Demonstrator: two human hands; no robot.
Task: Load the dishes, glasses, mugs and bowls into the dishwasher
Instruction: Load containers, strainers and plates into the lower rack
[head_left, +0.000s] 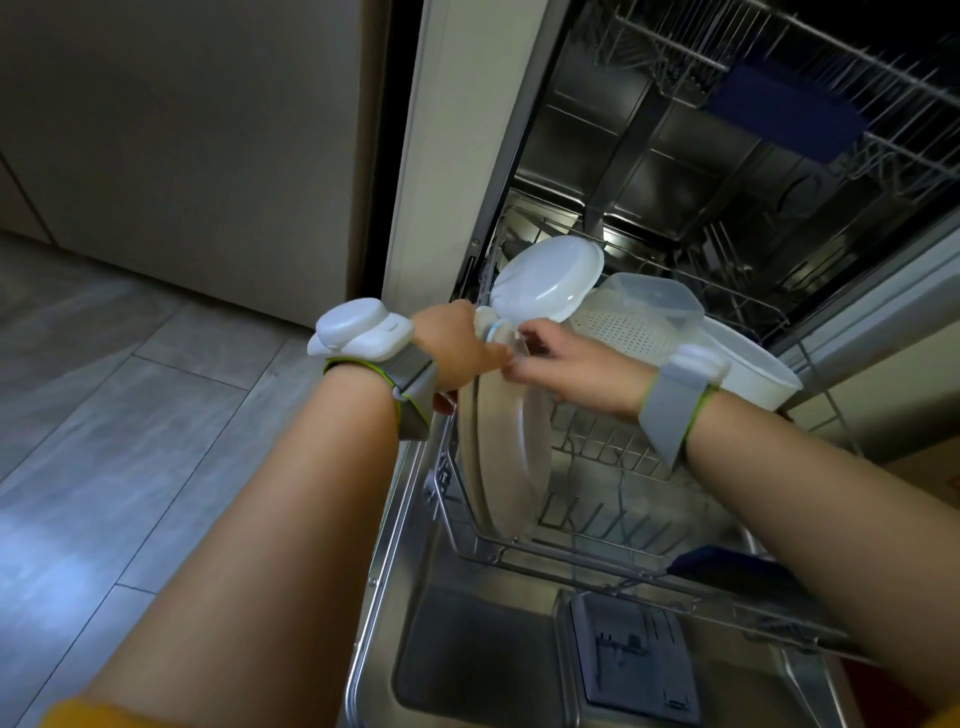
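Two large beige plates stand on edge at the left end of the pulled-out lower rack. My left hand grips their top rim from the left. My right hand pinches a small pale item with a blue ring just above the plates; what it is stays unclear. Behind the hands lean a white round lid, a clear container over a perforated strainer and a white tub.
The dishwasher door lies open below, with the detergent compartment on it. The upper rack juts out at the top right with a dark blue item on it. Grey floor tiles and cabinets lie to the left.
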